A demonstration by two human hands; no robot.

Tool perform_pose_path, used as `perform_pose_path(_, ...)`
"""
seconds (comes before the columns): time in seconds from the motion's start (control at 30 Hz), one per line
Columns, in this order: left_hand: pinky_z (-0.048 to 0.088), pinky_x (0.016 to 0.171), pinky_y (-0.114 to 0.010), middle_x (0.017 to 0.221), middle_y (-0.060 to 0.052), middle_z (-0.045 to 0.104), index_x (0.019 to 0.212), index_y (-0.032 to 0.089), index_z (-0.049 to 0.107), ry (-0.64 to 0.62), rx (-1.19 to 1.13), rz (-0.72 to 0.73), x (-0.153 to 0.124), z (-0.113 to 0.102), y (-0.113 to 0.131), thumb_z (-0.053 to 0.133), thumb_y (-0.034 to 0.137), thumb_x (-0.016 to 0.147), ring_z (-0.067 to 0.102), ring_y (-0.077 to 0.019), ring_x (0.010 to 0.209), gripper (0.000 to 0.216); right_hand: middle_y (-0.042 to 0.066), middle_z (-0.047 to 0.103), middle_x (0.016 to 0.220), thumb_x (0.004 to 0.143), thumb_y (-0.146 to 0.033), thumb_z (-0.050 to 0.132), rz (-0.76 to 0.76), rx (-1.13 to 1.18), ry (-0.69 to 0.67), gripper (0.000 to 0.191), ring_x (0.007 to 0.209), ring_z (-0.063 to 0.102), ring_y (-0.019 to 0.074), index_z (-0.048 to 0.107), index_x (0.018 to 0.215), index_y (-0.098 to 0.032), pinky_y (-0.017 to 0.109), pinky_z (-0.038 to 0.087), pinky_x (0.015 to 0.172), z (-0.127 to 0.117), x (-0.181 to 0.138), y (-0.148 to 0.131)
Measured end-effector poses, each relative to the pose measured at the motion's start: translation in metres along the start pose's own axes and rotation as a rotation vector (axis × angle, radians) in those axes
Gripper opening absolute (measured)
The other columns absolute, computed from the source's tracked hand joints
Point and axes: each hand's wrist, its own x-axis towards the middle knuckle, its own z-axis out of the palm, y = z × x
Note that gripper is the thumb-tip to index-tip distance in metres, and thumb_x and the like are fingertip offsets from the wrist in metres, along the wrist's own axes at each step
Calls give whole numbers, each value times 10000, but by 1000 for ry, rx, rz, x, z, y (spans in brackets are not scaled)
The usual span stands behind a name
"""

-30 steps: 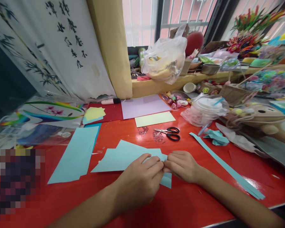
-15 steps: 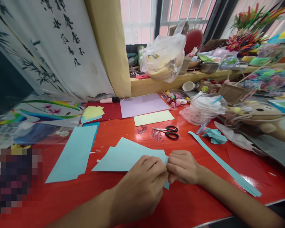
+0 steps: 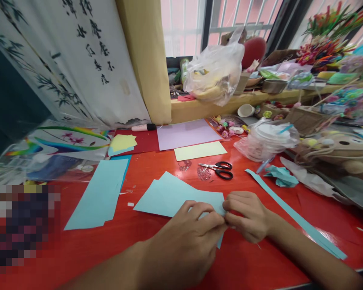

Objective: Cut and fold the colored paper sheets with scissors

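Observation:
A folded sheet of light blue paper (image 3: 175,195) lies in front of me, with one pointed end to the left. My left hand (image 3: 196,233) is closed at its near right edge, the fingertips pinching there. Meeting it fingertip to fingertip, my right hand (image 3: 248,215) is also closed on the right edge of this paper. The exact spot they pinch is hidden by the fingers. A blue paper corner (image 3: 220,241) shows below the left hand's fingers. Scissors (image 3: 219,170) with black handles lie beyond the hands.
More blue paper (image 3: 98,195) lies at left, and a long blue strip (image 3: 296,213) at right. Behind are a lilac sheet (image 3: 184,135), a pale yellow strip (image 3: 200,151), crumpled blue paper (image 3: 281,176) and a bagged cup (image 3: 268,139). Clutter crowds the windowsill.
The view has turned slightly left. Both hands and the folded blue paper have shifted a little to the right, and the paper has turned slightly. Both hands still pinch its right edge.

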Motion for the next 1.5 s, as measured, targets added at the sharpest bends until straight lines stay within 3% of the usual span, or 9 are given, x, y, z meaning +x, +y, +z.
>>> perform_pose_path(0.3,350,902,-381,1131,-88,508,1178,90,446,-52,-33,-34,0,-2,-1,308,203,902,420,-217,1026,328,39,546,618,837,-116,390,5,-79,81,107,534,435,123,494,835,-143,253,352,476,-5,1,-1)
perform_pose_path(0.37,338,930,-388,1161,-86,500,1183,100,443,-50,-62,-27,-1,-2,-2,335,244,894,410,-222,1062,341,58,561,642,866,-204,415,13,-66,79,105,552,452,133,491,836,-138,262,368,482,-8,1,0)
perform_pose_path(0.5,308,977,-404,1189,-81,496,1178,125,454,-30,-111,-5,-1,-4,-2,371,279,881,393,-230,1106,345,95,589,728,883,-431,408,66,-88,34,301,622,504,162,483,848,-142,285,405,523,-13,2,2)
perform_pose_path(0.73,274,1031,-402,1197,-87,499,1263,96,394,-40,-121,25,-2,-1,-2,371,292,889,369,-228,1152,423,63,568,691,886,-234,329,-7,57,-31,207,566,470,144,482,765,-166,286,359,504,-9,2,0)
perform_pose_path(0.93,267,1054,-385,1241,-94,472,1313,98,344,-46,-112,-23,0,1,-6,384,272,879,379,-219,1168,469,45,565,635,817,-110,428,9,-169,4,122,551,420,128,536,772,-140,274,318,483,-11,-1,3)
perform_pose_path(1.1,229,1078,-393,1287,-94,448,1347,107,297,-35,-103,-21,-1,2,-7,368,261,884,357,-214,1209,493,27,559,602,805,-88,483,-23,-302,37,92,548,424,117,539,752,-138,262,318,483,-14,0,2)
perform_pose_path(1.33,305,1027,-382,1297,-101,439,1340,94,307,-69,-22,-6,-3,4,-21,344,163,875,395,-223,1162,472,27,568,616,837,-104,466,41,-343,4,87,552,408,115,528,783,-136,264,300,498,-14,-6,9)
perform_pose_path(1.5,278,1046,-403,1286,-81,465,1320,110,335,-68,52,5,-4,1,-28,316,135,884,410,-211,1154,438,23,548,608,852,-108,444,67,-346,8,101,551,404,117,520,795,-143,265,295,510,-14,-6,11)
